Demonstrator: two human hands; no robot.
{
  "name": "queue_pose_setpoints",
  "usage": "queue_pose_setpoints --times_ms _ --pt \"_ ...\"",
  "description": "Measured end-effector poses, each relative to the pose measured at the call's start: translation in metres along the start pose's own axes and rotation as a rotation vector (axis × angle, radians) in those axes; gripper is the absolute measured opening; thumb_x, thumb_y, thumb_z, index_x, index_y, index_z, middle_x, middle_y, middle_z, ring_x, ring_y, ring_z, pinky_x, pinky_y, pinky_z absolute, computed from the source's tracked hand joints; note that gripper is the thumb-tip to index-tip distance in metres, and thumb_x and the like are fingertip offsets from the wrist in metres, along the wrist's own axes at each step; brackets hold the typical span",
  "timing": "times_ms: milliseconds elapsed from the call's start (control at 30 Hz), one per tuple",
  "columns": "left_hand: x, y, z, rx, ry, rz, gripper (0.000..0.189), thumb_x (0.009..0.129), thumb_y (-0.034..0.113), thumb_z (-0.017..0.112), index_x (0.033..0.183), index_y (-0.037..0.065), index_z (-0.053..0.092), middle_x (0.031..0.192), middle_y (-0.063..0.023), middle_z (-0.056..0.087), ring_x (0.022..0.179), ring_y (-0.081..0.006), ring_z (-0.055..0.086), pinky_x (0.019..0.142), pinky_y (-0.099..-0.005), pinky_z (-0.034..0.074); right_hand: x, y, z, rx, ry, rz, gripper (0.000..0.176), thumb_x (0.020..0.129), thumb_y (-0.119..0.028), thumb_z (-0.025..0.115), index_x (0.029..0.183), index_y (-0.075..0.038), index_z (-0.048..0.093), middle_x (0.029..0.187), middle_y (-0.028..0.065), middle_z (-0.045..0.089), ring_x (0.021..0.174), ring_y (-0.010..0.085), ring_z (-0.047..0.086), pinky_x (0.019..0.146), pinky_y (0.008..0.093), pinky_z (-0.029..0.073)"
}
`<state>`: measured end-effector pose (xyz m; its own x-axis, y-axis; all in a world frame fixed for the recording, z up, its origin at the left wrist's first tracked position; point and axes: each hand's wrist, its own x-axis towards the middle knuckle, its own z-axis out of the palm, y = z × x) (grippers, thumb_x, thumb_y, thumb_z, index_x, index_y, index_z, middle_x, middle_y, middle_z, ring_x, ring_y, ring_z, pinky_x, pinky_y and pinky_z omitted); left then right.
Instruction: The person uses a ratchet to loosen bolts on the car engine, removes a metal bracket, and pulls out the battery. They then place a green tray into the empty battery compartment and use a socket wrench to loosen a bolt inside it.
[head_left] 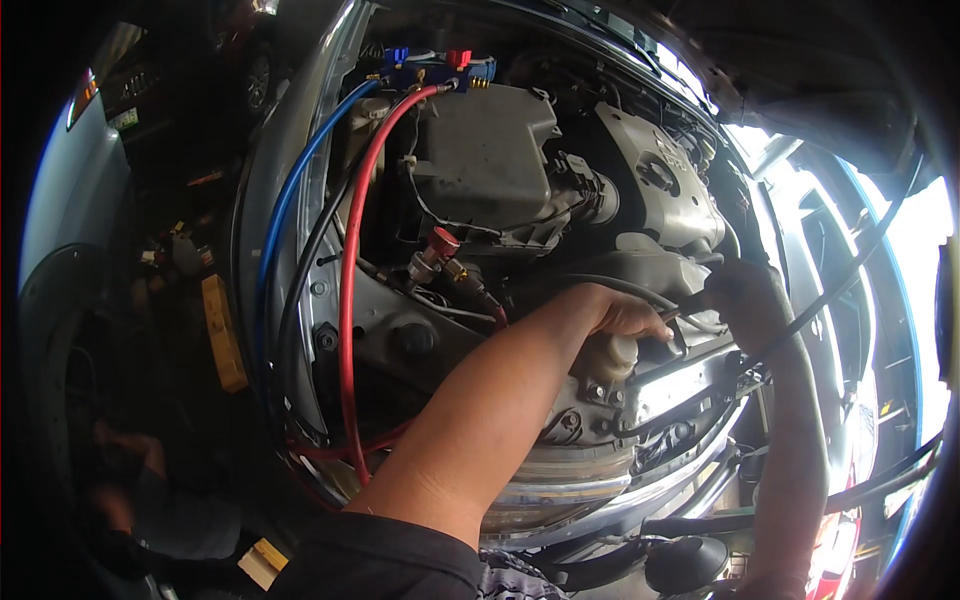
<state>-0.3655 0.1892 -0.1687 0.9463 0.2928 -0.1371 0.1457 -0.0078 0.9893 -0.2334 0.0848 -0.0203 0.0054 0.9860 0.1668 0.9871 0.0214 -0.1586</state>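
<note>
My left hand [632,316] reaches into the engine bay above a pale round reservoir cap [615,355], its fingers curled. Beside it my right hand [742,305] lies in shadow near the front edge of the bay, fingers closed. A short dark piece [688,306] shows between the two hands; its kind is not clear, and what each hand grips is hidden. Left of my left forearm, a coupler with a red knob [443,241] sits on a brass fitting. A red hose [352,260] and a blue hose [290,200] run from a blue gauge manifold [420,76].
An air filter box [485,150] and an engine cover [655,175] fill the bay's far side. The headlight [560,475] lies below my forearm. A dark cable [850,265] crosses at right. A light blue car [75,200] stands left, with blurred bare arms [130,445] low there.
</note>
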Motion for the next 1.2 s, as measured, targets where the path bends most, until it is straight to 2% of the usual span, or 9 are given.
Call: queue_pose_setpoints --times_ms 133,333,533,633,733,867,967,1133,1200 --pt "-0.008 0.007 0.003 0.176 0.075 -0.014 0.047 0.088 0.045 0.069 0.116 0.007 0.068 0.112 -0.0123 0.065 0.104 -0.0227 0.057 0.093 -0.0386 0.042 -0.005 0.016 0.006 0.074 0.018 0.103 0.016 0.078 -0.007 0.075 0.091 0.002 0.072 0.08 0.0177 0.072 0.075 0.0292 0.072 0.07 0.0396 0.055" --pt "-0.016 0.015 0.004 0.186 0.06 -0.103 0.056 0.088 0.047 0.068 0.127 0.007 0.065 0.133 -0.0151 0.06 0.12 -0.0259 0.054 0.103 -0.0406 0.038 -0.008 0.014 0.005 0.158 0.014 0.158 0.015 0.08 -0.007 0.075 0.091 0.002 0.071 0.075 0.0163 0.07 0.067 0.0248 0.071 0.063 0.0369 0.053" --pt "-0.011 0.009 0.002 0.246 0.079 -0.042 0.057 0.089 0.047 0.066 0.132 0.009 0.062 0.135 -0.0159 0.059 0.124 -0.0263 0.051 0.105 -0.041 0.036 -0.004 0.01 0.009 0.158 0.001 0.106 0.015 0.079 -0.006 0.075 0.092 0.002 0.071 0.078 0.0157 0.071 0.066 0.0233 0.07 0.064 0.0362 0.054" --pt "-0.016 0.015 0.0 0.329 0.056 -0.033 0.056 0.089 0.047 0.066 0.132 0.011 0.062 0.134 -0.0149 0.059 0.124 -0.0261 0.052 0.105 -0.0415 0.036 -0.006 -0.011 0.009 0.058 0.009 -0.018 0.01 0.08 -0.007 0.068 0.087 0.0 0.071 0.075 0.0099 0.069 0.064 0.0179 0.067 0.062 0.0336 0.053" --pt "-0.017 0.015 0.002 0.259 0.018 -0.031 0.054 0.09 0.047 0.066 0.13 0.011 0.063 0.133 -0.0139 0.06 0.124 -0.0262 0.052 0.106 -0.0413 0.036 -0.01 -0.031 0.013 -0.031 0.046 -0.169 0.014 0.077 -0.011 0.071 0.088 -0.002 0.074 0.078 0.0112 0.069 0.069 0.0215 0.069 0.067 0.0355 0.053" --pt "-0.001 0.002 0.001 0.235 0.021 -0.059 0.055 0.089 0.046 0.066 0.13 0.01 0.063 0.134 -0.0137 0.06 0.124 -0.0271 0.053 0.105 -0.0407 0.037 -0.011 -0.035 0.015 -0.042 0.021 -0.124 0.017 0.078 -0.012 0.071 0.093 -0.005 0.077 0.08 0.0107 0.069 0.074 0.0236 0.07 0.069 0.036 0.053" --pt "-0.002 0.004 0.0 0.267 0.037 -0.087 0.061 0.089 0.048 0.066 0.134 0.008 0.06 0.138 -0.0162 0.057 0.127 -0.0286 0.051 0.106 -0.0403 0.037 -0.013 -0.031 0.015 -0.019 -0.027 -0.17 0.013 0.079 -0.011 0.075 0.086 -0.002 0.069 0.08 0.0135 0.068 0.077 0.0315 0.07 0.071 0.0399 0.055" --pt "-0.006 0.006 0.0 0.308 0.035 -0.165 0.069 0.088 0.05 0.064 0.14 0.005 0.056 0.145 -0.0206 0.052 0.132 -0.0303 0.048 0.109 -0.0402 0.035 -0.016 -0.034 0.022 -0.027 -0.027 -0.119 0.015 0.08 -0.012 0.074 0.088 -0.002 0.067 0.079 0.0137 0.066 0.075 0.0343 0.068 0.068 0.0431 0.053" --pt "-0.007 0.008 -0.001 0.305 0.002 -0.164 0.068 0.088 0.05 0.064 0.139 0.005 0.057 0.145 -0.0197 0.052 0.132 -0.0286 0.049 0.109 -0.0397 0.034 -0.015 -0.034 0.027 -0.059 0.025 -0.232 0.014 0.081 -0.011 0.073 0.088 -0.001 0.066 0.081 0.0144 0.066 0.077 0.0344 0.068 0.069 0.0433 0.053"
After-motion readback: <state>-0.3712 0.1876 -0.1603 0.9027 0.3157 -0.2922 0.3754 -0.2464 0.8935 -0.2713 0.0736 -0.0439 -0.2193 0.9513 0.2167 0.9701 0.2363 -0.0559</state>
